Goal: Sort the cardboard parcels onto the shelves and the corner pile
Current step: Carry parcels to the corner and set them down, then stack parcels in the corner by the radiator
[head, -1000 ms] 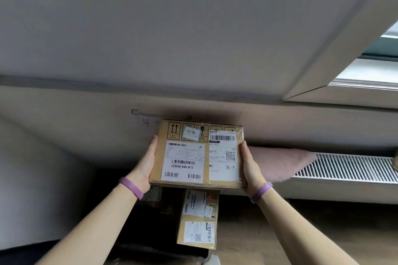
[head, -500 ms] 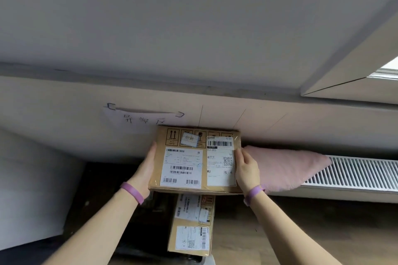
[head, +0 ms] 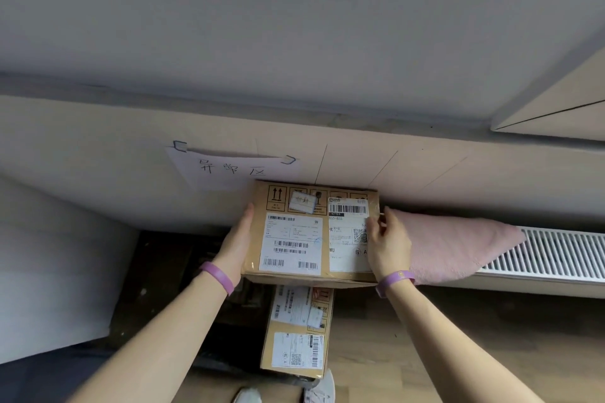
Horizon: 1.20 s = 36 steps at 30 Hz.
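A flat cardboard parcel [head: 294, 239] with white shipping labels is held between both hands in front of the wall, just below a handwritten paper sign [head: 229, 167]. My left hand [head: 237, 245] presses flat against the parcel's left side, fingers straight. My right hand [head: 388, 245] lies over its right edge, fingers curled onto the label near the top right corner. A second, narrower cardboard parcel [head: 298, 337] lies on the floor directly below, partly hidden by the held one.
A pink cushion [head: 458, 245] rests on a white radiator [head: 556, 252] to the right. A white panel [head: 49, 271] stands at the left beside a dark floor patch [head: 157, 271]. Wooden floor runs to the right, and a shoe tip [head: 320, 389] shows at the bottom.
The parcel has come lower and closer to the wall under the sign. My right hand slid from the parcel's right side onto its top right edge.
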Each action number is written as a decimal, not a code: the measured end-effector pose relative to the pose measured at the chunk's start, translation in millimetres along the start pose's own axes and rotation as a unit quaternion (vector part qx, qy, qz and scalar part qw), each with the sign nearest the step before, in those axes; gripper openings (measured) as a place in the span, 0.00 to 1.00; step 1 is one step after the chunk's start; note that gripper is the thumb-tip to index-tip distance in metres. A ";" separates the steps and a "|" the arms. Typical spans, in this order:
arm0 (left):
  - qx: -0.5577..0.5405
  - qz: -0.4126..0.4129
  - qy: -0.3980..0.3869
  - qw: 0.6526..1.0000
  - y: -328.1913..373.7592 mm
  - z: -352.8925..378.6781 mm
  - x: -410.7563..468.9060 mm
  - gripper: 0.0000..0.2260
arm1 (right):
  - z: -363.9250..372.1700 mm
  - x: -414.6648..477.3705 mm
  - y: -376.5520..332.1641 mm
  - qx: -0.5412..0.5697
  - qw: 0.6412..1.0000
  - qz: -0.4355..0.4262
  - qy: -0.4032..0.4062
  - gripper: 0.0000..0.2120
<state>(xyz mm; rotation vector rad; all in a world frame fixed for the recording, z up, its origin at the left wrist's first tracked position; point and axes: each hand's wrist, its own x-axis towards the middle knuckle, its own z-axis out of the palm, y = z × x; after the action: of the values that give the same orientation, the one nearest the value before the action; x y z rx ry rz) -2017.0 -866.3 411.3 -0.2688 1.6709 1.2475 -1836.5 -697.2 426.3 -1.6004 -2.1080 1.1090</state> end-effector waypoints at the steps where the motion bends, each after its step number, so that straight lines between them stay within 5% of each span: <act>1: 0.005 0.003 0.020 1.000 2.3 -0.8 -4.4 0.30 | -2.2 0.2 -5.0 -0.003 1.000 -0.009 0.003 0.18; 3: 0.010 0.012 0.064 0.998 9.0 -4.8 -15.8 0.31 | -5.9 -1.7 -16.3 -0.008 1.000 -0.026 0.003 0.25; 5: 0.011 0.019 0.084 0.996 15.6 -12.0 -27.5 0.32 | -11.5 -12.5 -35.1 -0.012 0.999 -0.036 -0.016 0.20; 23: -0.004 0.089 -0.002 0.996 65.1 -78.9 -202.7 0.25 | -30.1 -149.7 -191.5 0.042 0.981 -0.096 -0.160 0.24; 36: -0.132 0.221 0.162 0.953 59.4 -156.8 -370.9 0.23 | -29.0 -250.6 -299.0 0.090 0.913 -0.251 -0.308 0.24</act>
<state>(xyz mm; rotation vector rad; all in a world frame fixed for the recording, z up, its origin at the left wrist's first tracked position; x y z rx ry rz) -1967.1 -1101.5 739.7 -0.2802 1.9067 1.8511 -1939.5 -941.7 713.7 -0.5850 -2.4755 1.6831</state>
